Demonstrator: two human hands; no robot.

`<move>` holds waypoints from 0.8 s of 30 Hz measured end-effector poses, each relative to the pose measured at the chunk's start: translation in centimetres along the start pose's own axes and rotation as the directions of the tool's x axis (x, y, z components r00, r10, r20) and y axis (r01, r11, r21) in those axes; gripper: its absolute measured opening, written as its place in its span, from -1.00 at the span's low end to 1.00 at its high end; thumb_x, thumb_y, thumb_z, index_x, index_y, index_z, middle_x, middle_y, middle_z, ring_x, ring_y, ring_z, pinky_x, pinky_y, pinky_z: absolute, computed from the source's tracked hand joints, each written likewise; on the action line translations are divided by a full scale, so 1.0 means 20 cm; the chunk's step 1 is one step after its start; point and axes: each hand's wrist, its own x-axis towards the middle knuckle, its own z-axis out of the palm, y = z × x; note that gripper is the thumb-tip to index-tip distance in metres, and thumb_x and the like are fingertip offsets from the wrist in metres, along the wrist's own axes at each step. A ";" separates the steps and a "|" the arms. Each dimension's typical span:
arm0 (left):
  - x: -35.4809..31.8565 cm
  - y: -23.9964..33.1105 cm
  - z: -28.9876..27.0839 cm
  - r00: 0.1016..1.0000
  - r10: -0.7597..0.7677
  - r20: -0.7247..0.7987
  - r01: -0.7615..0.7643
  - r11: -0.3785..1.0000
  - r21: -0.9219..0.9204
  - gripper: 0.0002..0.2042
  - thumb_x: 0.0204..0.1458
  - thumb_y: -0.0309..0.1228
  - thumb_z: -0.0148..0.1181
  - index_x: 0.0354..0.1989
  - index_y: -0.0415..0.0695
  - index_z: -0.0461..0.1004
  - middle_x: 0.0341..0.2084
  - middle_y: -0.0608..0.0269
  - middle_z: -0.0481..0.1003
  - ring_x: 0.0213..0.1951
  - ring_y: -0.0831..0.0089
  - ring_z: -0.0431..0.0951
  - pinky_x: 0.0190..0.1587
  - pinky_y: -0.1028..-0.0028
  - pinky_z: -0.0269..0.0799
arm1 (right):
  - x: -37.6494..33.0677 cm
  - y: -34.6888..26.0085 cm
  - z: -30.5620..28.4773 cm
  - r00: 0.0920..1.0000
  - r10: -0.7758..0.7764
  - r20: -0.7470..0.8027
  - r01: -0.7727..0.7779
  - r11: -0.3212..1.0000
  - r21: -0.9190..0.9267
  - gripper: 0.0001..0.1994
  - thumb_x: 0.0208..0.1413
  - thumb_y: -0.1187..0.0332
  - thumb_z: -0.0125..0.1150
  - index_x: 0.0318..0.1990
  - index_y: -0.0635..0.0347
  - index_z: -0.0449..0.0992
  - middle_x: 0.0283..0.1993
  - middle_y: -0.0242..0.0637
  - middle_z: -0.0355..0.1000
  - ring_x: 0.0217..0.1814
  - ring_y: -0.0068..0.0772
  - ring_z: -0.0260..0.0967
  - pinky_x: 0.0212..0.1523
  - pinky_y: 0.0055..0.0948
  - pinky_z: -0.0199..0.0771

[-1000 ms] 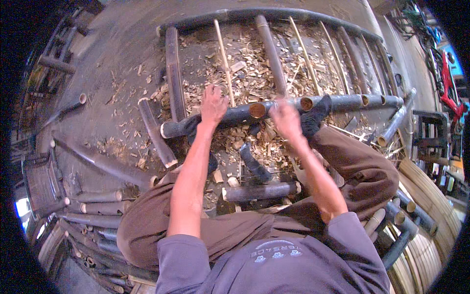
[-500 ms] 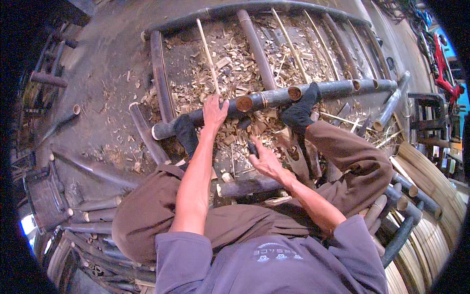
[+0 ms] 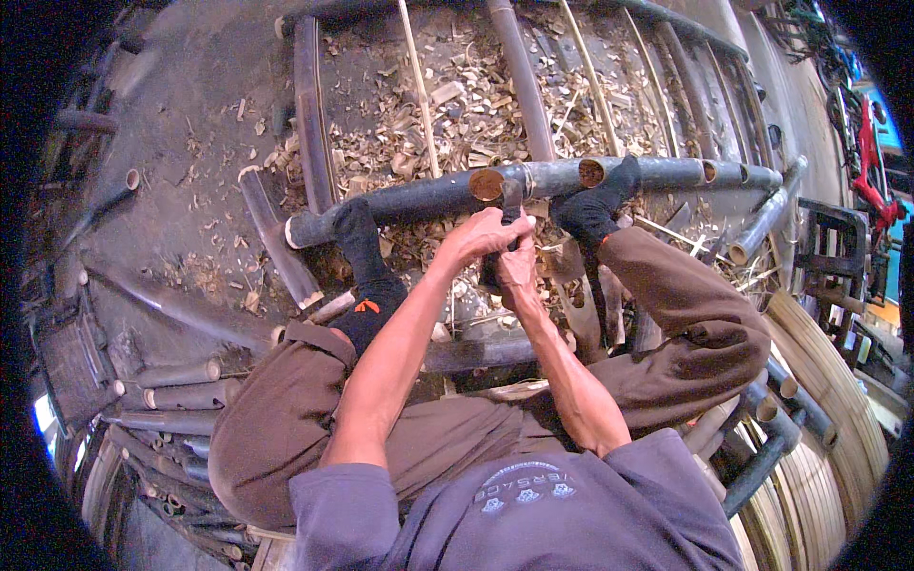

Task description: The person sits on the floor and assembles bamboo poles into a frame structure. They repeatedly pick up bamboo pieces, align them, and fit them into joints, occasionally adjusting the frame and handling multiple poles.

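A thick dark bamboo pole (image 3: 409,202) with round holes cut in it runs across in front of me. My right hand (image 3: 516,268) is closed round the dark handle of a knife (image 3: 512,193), whose blade stands against the near side of the pole, just right of a round hole (image 3: 486,184). My left hand (image 3: 474,236) is closed over the upper part of the knife, its thumb meeting the right hand. Between them the hands hide much of the handle. My feet in black socks (image 3: 357,233) press on the pole on either side.
Beyond the pole, crossbars (image 3: 524,81) and thin pale strips (image 3: 419,86) join it to a far pole. Wood chips (image 3: 466,105) litter the floor. Cut bamboo lengths (image 3: 190,395) lie at the left, long split slats (image 3: 828,419) at the right, near a dark stool (image 3: 828,243).
My left hand has left the pale strip and come right onto the knife. The right hand has raised the knife to the pole. The view has shifted slightly.
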 end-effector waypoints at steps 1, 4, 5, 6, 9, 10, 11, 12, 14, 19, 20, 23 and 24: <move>0.01 -0.04 0.00 0.999 -0.024 -0.022 0.024 1.000 0.002 -0.39 0.09 0.13 0.03 -0.15 -0.31 0.51 -0.32 0.09 0.55 -0.25 0.36 0.47 -0.13 0.28 0.37 | 0.01 0.03 0.01 0.997 0.069 0.031 -0.069 0.997 -0.020 -0.30 0.13 0.27 0.24 0.38 0.10 0.03 0.08 -0.25 0.35 -0.03 -0.43 0.32 -0.07 -0.44 0.39; 0.02 -0.05 0.01 1.000 0.003 -0.025 -0.004 0.999 -0.036 -0.41 0.09 0.10 0.04 -0.14 -0.30 0.50 -0.33 0.07 0.55 -0.25 0.34 0.48 -0.13 0.26 0.37 | 0.00 0.06 0.00 1.000 -0.014 0.000 0.014 0.992 -0.125 -0.22 0.08 0.26 0.27 0.40 0.13 -0.04 0.20 -0.14 0.27 0.15 -0.32 0.27 0.12 -0.40 0.29; -0.02 0.00 -0.01 1.000 0.023 -0.018 -0.024 0.998 -0.051 -0.42 0.09 0.10 0.05 -0.13 -0.30 0.49 -0.33 0.06 0.55 -0.25 0.33 0.48 -0.12 0.26 0.36 | -0.01 0.02 0.02 0.996 -0.090 -0.024 0.084 0.983 -0.163 -0.19 0.06 0.27 0.29 0.40 0.15 -0.07 0.25 -0.08 0.24 0.21 -0.27 0.25 0.20 -0.39 0.25; -0.06 0.06 -0.01 0.991 0.116 -0.068 -0.120 0.990 -0.067 -0.38 0.07 0.15 0.03 -0.16 -0.31 0.48 -0.32 -0.05 0.55 -0.25 0.22 0.52 -0.13 0.21 0.37 | -0.02 -0.04 -0.01 0.999 -0.045 0.004 0.045 0.996 -0.077 -0.21 0.08 0.26 0.25 0.40 0.13 -0.07 0.29 -0.03 0.19 0.27 -0.19 0.22 0.24 -0.33 0.22; -0.05 0.08 0.03 0.971 -0.043 -0.237 0.058 0.997 0.057 -0.33 0.04 0.19 0.02 -0.18 -0.34 0.48 -0.33 -0.15 0.53 -0.24 0.09 0.54 -0.14 0.17 0.38 | 0.01 -0.05 -0.09 0.994 0.093 0.052 -0.076 0.959 -0.273 -0.27 0.10 0.19 0.21 0.36 0.17 0.01 0.25 0.01 0.24 0.27 -0.13 0.23 0.23 -0.29 0.24; -0.04 0.10 0.05 0.954 -0.003 -0.298 0.014 0.999 0.035 -0.30 0.03 0.21 0.02 -0.22 -0.39 0.47 -0.34 -0.21 0.52 -0.25 -0.02 0.54 -0.16 0.14 0.38 | 0.01 -0.06 -0.10 0.999 0.029 0.040 -0.017 0.962 -0.271 -0.29 0.10 0.19 0.20 0.35 0.15 0.02 0.22 0.02 0.27 0.25 -0.13 0.26 0.21 -0.29 0.26; -0.04 0.10 0.06 0.951 0.014 -0.310 0.000 0.999 0.044 -0.29 0.04 0.21 0.01 -0.22 -0.41 0.47 -0.34 -0.22 0.52 -0.25 -0.01 0.54 -0.16 0.14 0.38 | 0.02 -0.07 -0.10 0.999 -0.034 0.029 0.041 0.962 -0.271 -0.30 0.10 0.18 0.20 0.35 0.13 0.04 0.19 0.02 0.30 0.23 -0.14 0.29 0.19 -0.29 0.28; -0.04 0.10 0.07 0.946 0.030 -0.321 -0.013 0.998 0.054 -0.28 0.04 0.21 0.00 -0.23 -0.44 0.46 -0.34 -0.22 0.52 -0.25 0.00 0.54 -0.17 0.15 0.37 | 0.03 -0.08 -0.11 0.995 -0.098 0.017 0.099 0.957 -0.272 -0.31 0.10 0.18 0.19 0.34 0.11 0.05 0.16 0.02 0.33 0.21 -0.14 0.31 0.17 -0.30 0.30; -0.06 0.12 0.07 0.949 -0.002 -0.315 0.012 1.000 0.028 -0.25 0.05 0.22 -0.02 -0.24 -0.47 0.45 -0.33 -0.24 0.52 -0.23 0.02 0.54 -0.16 0.16 0.37 | 0.02 -0.10 -0.12 0.998 -0.036 0.047 0.049 0.946 -0.321 -0.32 0.08 0.15 0.20 0.33 0.04 0.07 0.11 0.03 0.37 0.17 -0.08 0.35 0.15 -0.28 0.33; -0.03 0.12 0.06 0.965 -0.115 -0.236 0.099 0.992 -0.082 -0.20 0.09 0.23 -0.10 -0.22 -0.54 0.44 -0.31 -0.29 0.51 -0.21 0.05 0.53 -0.14 0.18 0.35 | 0.08 -0.04 -0.17 0.989 -0.110 0.098 0.141 0.898 -0.416 -0.32 0.04 0.10 0.22 0.33 -0.10 0.11 0.11 0.06 0.39 0.13 0.12 0.36 0.05 -0.14 0.40; -0.01 0.10 0.07 0.944 -0.163 -0.288 0.148 0.986 -0.072 -0.20 0.11 0.23 -0.13 -0.22 -0.54 0.44 -0.31 -0.27 0.52 -0.24 0.08 0.51 -0.13 0.17 0.34 | 0.07 -0.10 -0.15 0.992 -0.041 0.117 0.088 0.896 -0.435 -0.32 0.02 0.16 0.23 0.32 -0.11 0.12 0.12 0.06 0.38 0.14 0.14 0.35 0.05 -0.11 0.40; 0.04 0.09 0.08 0.956 -0.180 -0.231 0.157 0.981 -0.114 -0.19 0.11 0.26 -0.16 -0.23 -0.50 0.45 -0.34 -0.13 0.53 -0.28 0.18 0.51 -0.23 0.23 0.38 | 0.08 -0.19 -0.15 0.990 -0.022 0.140 0.101 0.808 -0.580 -0.31 -0.02 0.30 0.23 0.32 -0.12 0.14 0.11 0.05 0.39 0.11 0.17 0.35 0.03 -0.07 0.41; 0.08 0.04 0.10 0.962 -0.157 -0.224 0.113 0.974 -0.196 -0.16 0.11 0.27 -0.17 -0.24 -0.55 0.42 -0.36 -0.12 0.50 -0.31 0.18 0.52 -0.26 0.23 0.39 | 0.10 -0.17 -0.17 0.989 -0.060 0.136 0.134 0.760 -0.636 -0.29 -0.06 0.38 0.25 0.31 -0.22 0.16 0.07 0.01 0.42 0.05 0.16 0.39 -0.04 -0.02 0.44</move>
